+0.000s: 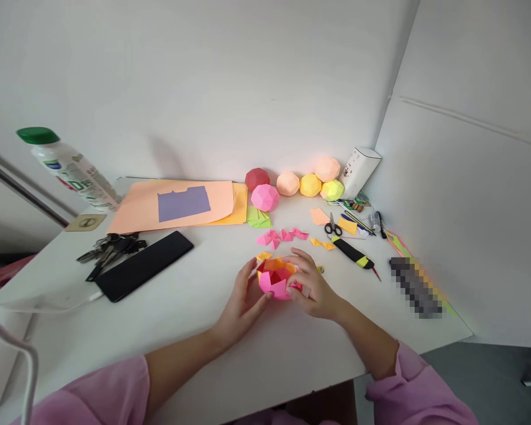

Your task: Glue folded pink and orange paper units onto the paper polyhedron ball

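Note:
Both my hands hold a half-built paper ball of pink, red and orange folded units, resting on the white table. My left hand cups its left side, fingers curved against it. My right hand wraps over its right side, fingertips pressing the pink units. Loose pink folded units and small orange ones lie just behind the ball.
Several finished paper balls stand by the back wall, with a pink one and a red one. Orange paper sheets, a phone, keys, a bottle, scissors and a craft knife lie around.

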`<action>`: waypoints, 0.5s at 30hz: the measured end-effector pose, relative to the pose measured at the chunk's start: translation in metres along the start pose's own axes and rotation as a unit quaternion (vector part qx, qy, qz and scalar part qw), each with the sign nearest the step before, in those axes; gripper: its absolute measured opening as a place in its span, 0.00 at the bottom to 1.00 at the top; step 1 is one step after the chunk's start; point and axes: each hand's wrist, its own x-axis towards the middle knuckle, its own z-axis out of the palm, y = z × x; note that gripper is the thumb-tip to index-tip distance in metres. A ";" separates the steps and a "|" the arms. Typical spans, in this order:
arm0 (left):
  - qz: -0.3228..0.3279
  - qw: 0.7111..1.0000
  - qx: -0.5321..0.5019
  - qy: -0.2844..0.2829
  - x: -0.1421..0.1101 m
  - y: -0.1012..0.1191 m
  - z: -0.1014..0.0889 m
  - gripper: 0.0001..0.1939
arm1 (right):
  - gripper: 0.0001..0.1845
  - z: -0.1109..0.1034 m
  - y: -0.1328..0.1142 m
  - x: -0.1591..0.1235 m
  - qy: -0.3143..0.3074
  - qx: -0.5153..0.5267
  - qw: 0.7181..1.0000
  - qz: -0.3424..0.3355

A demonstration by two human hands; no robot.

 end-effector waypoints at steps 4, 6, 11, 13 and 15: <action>0.176 0.951 0.247 0.061 -0.004 0.003 -0.003 0.25 | 0.03 0.009 -0.008 -0.002 0.015 -0.072 0.996 -0.048; 0.215 0.931 0.291 0.041 -0.006 0.005 -0.003 0.22 | 0.01 0.011 -0.010 -0.003 0.011 -0.082 0.995 -0.053; 0.227 0.914 0.335 0.026 -0.009 0.007 -0.001 0.12 | 0.05 0.012 -0.009 -0.004 0.009 -0.064 0.996 -0.056; 0.236 0.909 0.343 0.028 -0.009 0.007 -0.001 0.09 | 0.07 0.012 -0.007 -0.003 0.011 -0.047 0.997 -0.055; 0.251 0.908 0.335 0.025 -0.009 0.007 -0.001 0.09 | 0.10 0.012 -0.006 -0.003 0.012 -0.030 0.998 -0.057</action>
